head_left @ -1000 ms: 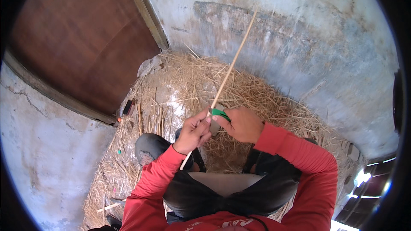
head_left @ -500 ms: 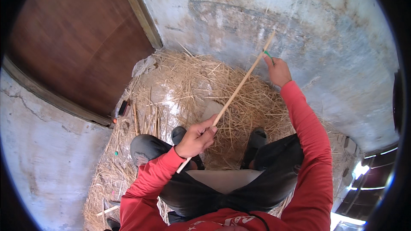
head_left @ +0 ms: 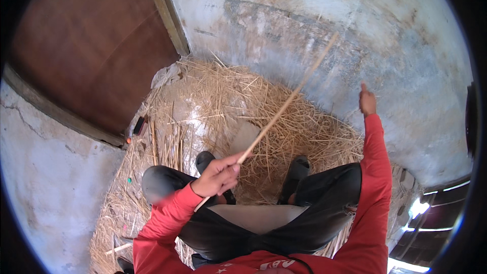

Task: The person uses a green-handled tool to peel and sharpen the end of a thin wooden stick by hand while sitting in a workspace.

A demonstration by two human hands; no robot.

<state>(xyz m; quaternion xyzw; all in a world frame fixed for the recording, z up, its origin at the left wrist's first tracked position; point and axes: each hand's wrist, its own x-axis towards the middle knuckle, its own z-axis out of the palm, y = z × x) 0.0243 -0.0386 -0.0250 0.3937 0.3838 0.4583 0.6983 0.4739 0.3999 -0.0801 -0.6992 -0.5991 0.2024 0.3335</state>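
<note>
Clearly left hand (head_left: 218,176) grips thin stick (head_left: 286,102); right hand (head_left: 367,101) clenched, contents unclear.

The left hand (head_left: 218,176) is closed in a fist, with the elbow bent and the forearm near the lap. The right arm is stretched far out, and the right hand (head_left: 367,101) is loosely closed.

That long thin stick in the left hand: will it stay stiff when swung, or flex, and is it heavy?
The stick looks fairly stiff: gripped by the left hand near its lower end only, it runs out almost straight, without drooping. It is probably light, since it is very slender and one hand carries it. Being so thin, it may well whip or snap if pushed against the wall.
</note>
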